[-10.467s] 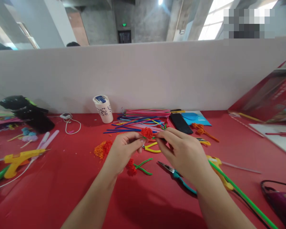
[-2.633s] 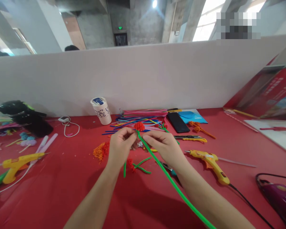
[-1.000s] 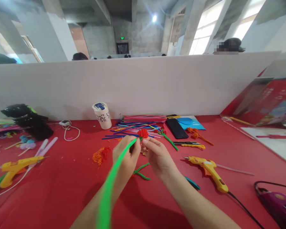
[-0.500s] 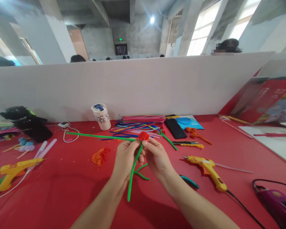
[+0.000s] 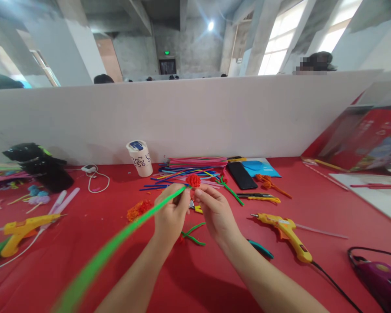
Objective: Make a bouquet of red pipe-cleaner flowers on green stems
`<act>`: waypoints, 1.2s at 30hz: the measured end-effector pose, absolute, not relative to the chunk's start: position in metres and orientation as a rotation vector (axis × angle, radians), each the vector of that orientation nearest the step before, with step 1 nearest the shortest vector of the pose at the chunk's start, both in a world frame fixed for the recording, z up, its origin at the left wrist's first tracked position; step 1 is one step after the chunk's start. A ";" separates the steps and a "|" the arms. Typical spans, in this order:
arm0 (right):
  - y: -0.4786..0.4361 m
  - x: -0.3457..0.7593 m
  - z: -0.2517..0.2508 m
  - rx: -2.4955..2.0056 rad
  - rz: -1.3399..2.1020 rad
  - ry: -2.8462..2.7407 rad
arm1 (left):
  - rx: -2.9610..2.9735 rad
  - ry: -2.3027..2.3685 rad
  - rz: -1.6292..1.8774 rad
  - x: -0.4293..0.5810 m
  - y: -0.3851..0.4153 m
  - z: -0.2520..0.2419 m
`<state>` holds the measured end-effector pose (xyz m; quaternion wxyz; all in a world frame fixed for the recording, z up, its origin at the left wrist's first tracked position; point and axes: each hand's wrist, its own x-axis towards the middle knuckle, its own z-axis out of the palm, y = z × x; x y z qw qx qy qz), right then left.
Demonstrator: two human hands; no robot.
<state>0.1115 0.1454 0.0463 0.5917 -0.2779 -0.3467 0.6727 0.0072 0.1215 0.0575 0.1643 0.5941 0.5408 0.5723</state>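
A small round red pipe-cleaner flower point(image 5: 193, 180) sits above my fingertips, with a long green pipe-cleaner stem point(image 5: 130, 228) running from its base toward the camera, blurred at the near end. My left hand point(image 5: 171, 211) is closed, its thumb and finger pinching the stem just under the flower. Closed as well, my right hand point(image 5: 217, 211) has thumb and forefinger pinched at the lower right of the flower. Below the hands, a piece of bent green pipe cleaner point(image 5: 193, 239) lies on the red table point(image 5: 117, 265). Pliers point(image 5: 198, 209) with yellow handles are partly hidden between the hands.
Orange and red fuzz point(image 5: 138, 211) lies left. Loose pipe cleaners point(image 5: 195, 163), a white cup point(image 5: 140, 158) and a black phone point(image 5: 242, 176) sit behind. Yellow glue guns lie right point(image 5: 285, 230) and left point(image 5: 22, 230); a teal-handled tool point(image 5: 261, 248) is near my right forearm.
The green stem has swung from pointing left to pointing down toward the camera. The second green end that hung below the flower no longer shows. My right fingers have shifted slightly off the flower.
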 end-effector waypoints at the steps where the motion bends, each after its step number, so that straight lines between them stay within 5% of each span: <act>1: 0.143 0.111 0.048 -0.653 1.565 -0.810 | 1.883 1.598 1.677 0.005 0.122 0.055; 10: 0.138 0.109 0.054 -0.629 1.663 -0.673 | 2.675 1.539 1.739 0.001 0.129 0.036; 36: 0.037 0.129 0.042 -0.475 1.763 -0.629 | 2.811 1.398 1.570 0.009 0.028 0.035</act>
